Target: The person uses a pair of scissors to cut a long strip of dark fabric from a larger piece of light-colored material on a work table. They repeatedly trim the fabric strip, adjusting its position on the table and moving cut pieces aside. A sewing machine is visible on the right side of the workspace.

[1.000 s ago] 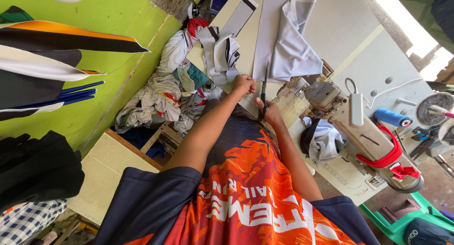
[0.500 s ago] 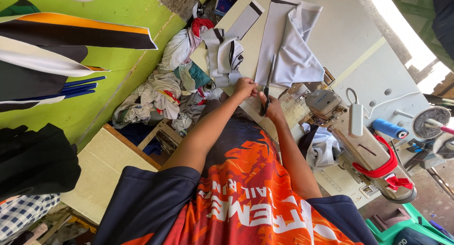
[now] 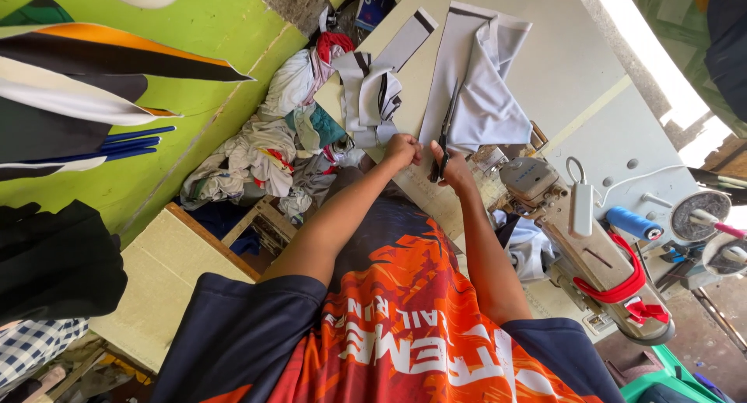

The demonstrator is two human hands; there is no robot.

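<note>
My right hand [image 3: 454, 168] grips black-handled scissors [image 3: 447, 131], whose blades point away from me along a long grey fabric piece [image 3: 476, 84] lying on the pale table [image 3: 576, 68]. My left hand [image 3: 401, 148] is closed on the near edge of that fabric, just left of the scissors. The two hands sit close together at the table's near edge. The grey piece has a dark band at its far end and a folded flap on the right.
Grey pieces with black bands [image 3: 372, 88] lie left of the fabric. A heap of mixed clothes [image 3: 264, 158] sits below the green wall [image 3: 202, 29]. An industrial sewing machine [image 3: 580, 240] with a blue thread spool [image 3: 632, 222] stands to the right. A pale wooden box [image 3: 159, 275] is at lower left.
Both hands stay at the fabric's near edge; my right hand with the scissors has drawn slightly closer to the left. The view has shifted a little.
</note>
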